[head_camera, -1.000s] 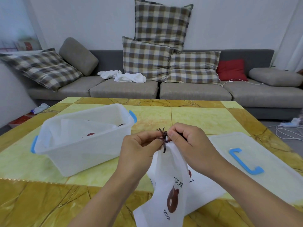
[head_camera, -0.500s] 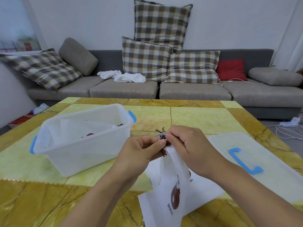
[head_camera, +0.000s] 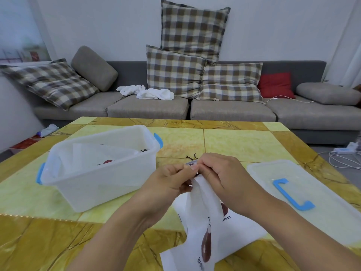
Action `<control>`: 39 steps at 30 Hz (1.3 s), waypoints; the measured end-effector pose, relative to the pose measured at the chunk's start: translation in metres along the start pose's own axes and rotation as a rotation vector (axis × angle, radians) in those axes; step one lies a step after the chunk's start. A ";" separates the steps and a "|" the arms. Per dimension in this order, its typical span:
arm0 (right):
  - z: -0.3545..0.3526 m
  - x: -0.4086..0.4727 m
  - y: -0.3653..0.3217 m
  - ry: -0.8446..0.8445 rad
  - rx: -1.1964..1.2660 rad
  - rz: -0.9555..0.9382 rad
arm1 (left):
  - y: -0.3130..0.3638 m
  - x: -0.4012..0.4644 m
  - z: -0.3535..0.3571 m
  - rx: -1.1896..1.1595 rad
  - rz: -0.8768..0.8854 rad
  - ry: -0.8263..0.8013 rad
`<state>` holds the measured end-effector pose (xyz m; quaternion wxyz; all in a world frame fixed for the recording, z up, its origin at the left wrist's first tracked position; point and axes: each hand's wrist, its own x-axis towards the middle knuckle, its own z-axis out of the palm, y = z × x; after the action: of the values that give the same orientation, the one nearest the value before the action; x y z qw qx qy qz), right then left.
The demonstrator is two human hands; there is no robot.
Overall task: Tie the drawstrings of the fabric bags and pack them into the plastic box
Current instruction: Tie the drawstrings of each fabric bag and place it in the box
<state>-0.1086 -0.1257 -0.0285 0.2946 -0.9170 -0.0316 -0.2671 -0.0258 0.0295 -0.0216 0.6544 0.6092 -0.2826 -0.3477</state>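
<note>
A grey sofa point(head_camera: 195, 108) with checked cushions runs behind the yellow marble table point(head_camera: 224, 141). On the table, left of the hands, stands the open plastic box point(head_camera: 101, 167) with blue clips, and a white bag already lies inside it. Right of the hands the box's lid point(head_camera: 304, 194) lies flat, its blue handle facing up. Both forearms reach in from the near edge of the table and meet over its middle, wrists bent inward. The white fabric bag point(head_camera: 207, 227) with a brown bear print hangs from the hands, its lower end trailing on the table. The left hand point(head_camera: 168, 184) and right hand point(head_camera: 224, 177) are curled, thumbs and forefingers pinching the gathered bag neck and its dark drawstring point(head_camera: 192, 157), whose frayed ends stick up just beyond the knuckles.
</note>
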 end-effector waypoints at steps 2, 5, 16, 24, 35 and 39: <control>-0.001 -0.001 0.000 -0.006 0.049 0.043 | 0.000 0.000 -0.005 0.105 0.043 0.052; -0.001 -0.001 0.000 -0.017 0.082 0.089 | -0.003 0.002 -0.011 0.201 0.121 0.182; -0.005 0.000 0.000 0.017 0.163 0.201 | -0.006 0.001 -0.012 0.330 0.304 0.323; -0.012 0.003 0.003 0.035 0.511 0.376 | -0.003 0.005 -0.019 0.376 0.308 0.493; -0.032 0.001 0.015 -0.027 0.632 0.526 | -0.007 0.015 -0.039 0.846 0.473 0.539; -0.023 -0.003 0.013 -0.294 0.277 0.457 | -0.016 0.015 -0.044 0.541 0.218 0.428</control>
<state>-0.1190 -0.1493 -0.0207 0.4616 -0.8803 0.0972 -0.0515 0.0165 0.0434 -0.0423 0.5472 0.7855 -0.2841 -0.0531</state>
